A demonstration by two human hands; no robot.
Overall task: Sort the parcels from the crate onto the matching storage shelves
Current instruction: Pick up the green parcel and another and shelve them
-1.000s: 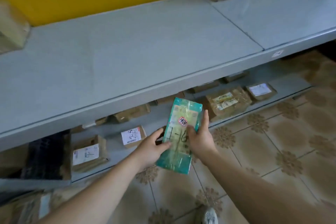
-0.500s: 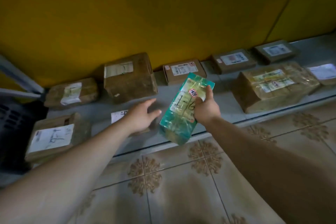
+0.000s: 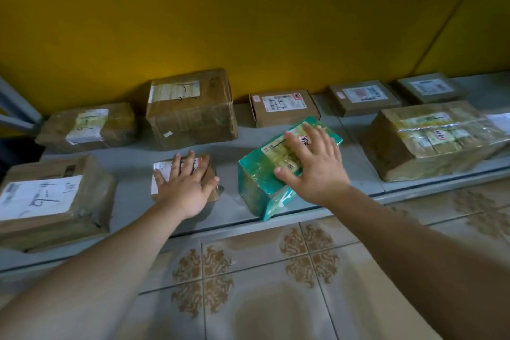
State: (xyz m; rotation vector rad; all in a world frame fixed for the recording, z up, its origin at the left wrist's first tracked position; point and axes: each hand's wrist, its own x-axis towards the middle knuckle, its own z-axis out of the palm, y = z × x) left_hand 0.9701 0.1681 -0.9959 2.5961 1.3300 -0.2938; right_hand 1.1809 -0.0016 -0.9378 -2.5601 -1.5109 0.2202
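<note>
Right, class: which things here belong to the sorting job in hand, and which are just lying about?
In hand: green parcel, right hand pressing on it, left hand resting on small brown parcel, grey shelf.
Lying about: big taped box at back, bulky wrapped parcel at right, patterned floor tiles.

Bare shelf point(image 3: 356, 163) is showing as a narrow lane between the small brown parcel point(image 3: 162, 167) and the green parcel point(image 3: 256, 188), and as a wider lane between the green parcel and the taped bundle point(image 3: 430, 141). A row of cartons point(image 3: 190, 116) is lining the yellow wall point(image 3: 248, 22) and blocking the back. The shelf's front edge is facing open tiled floor point(image 3: 276, 298).
</note>
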